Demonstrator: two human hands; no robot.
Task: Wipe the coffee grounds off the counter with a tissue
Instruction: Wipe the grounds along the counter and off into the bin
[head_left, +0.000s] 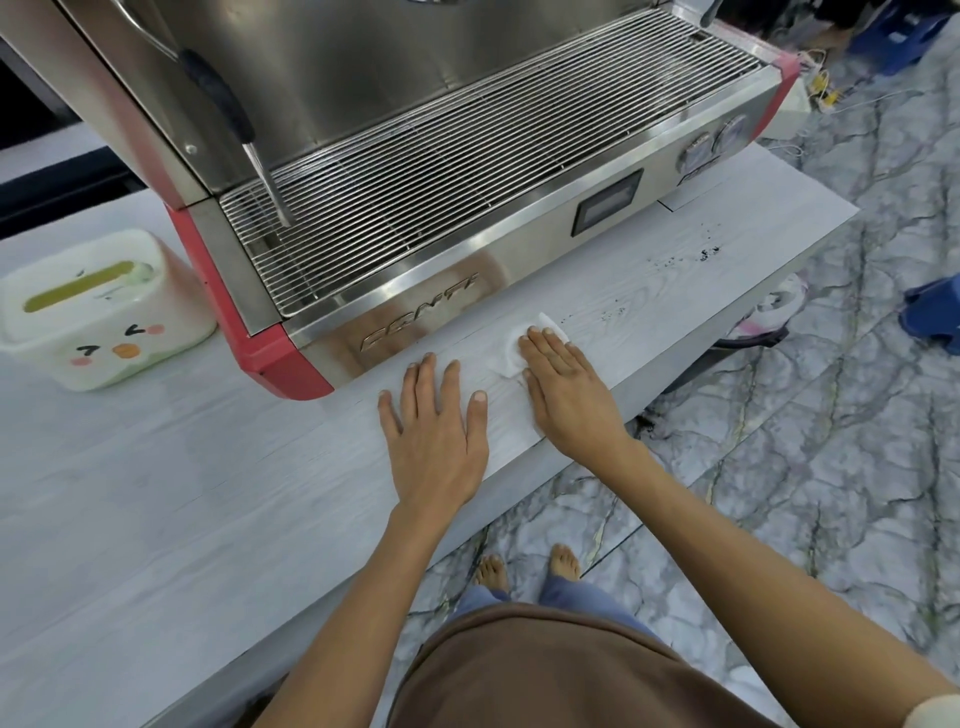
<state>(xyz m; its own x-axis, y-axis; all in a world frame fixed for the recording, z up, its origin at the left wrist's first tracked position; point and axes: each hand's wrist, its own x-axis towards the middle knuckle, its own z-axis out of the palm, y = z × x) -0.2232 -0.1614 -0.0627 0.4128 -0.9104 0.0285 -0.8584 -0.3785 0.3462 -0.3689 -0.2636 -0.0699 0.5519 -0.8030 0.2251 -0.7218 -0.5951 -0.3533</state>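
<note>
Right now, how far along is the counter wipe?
Done: a tissue is out and on the counter. In hand: the right hand presses it flat in front of the espresso machine; the left hand rests flat beside it. Left: coffee grounds lie scattered further right, towards the counter's end, beyond the tissue.

Stainless espresso machine (415, 156) with red corner trim stands at the rear, its wire drip grate (467, 171) exposed and steam wand (265, 176) hanging over the grate's left end. White tissue box (98, 312), cartoon face on front, sits left of it. Marble-pattern floor (831, 415) below
</note>
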